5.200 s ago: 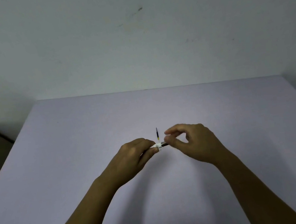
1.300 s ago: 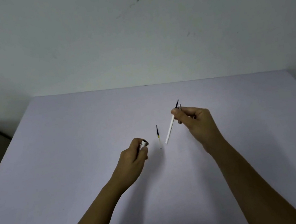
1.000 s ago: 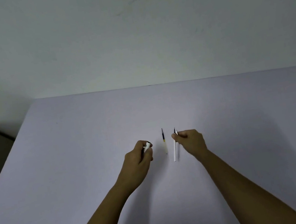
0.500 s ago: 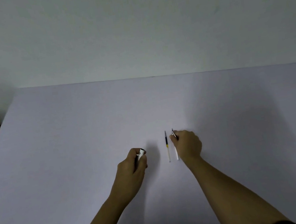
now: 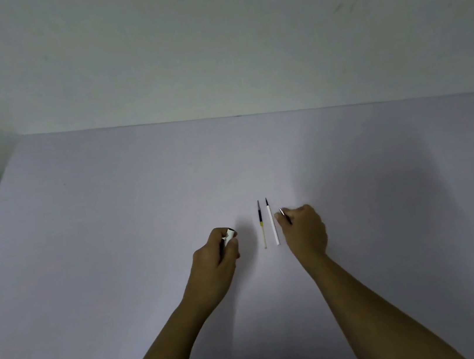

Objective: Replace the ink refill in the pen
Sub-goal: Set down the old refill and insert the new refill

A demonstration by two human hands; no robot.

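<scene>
Pale lilac table (image 5: pixel 114 228) filled the lower frame. At centre lay 2 refills side by side, apart: the yellow-banded refill (image 5: pixel 263 230) and the white refill (image 5: pixel 273 226). The left hand (image 5: pixel 218 251) curled around the pen barrel (image 5: pixel 229 235); the right hand (image 5: pixel 305 230) pinched a metal tip (image 5: pixel 284 215). Best to lift the yellow-banded one by its middle.

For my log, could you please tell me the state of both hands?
Left hand: closed around the white pen barrel.
Right hand: closed on a small metal-tipped part.
</scene>
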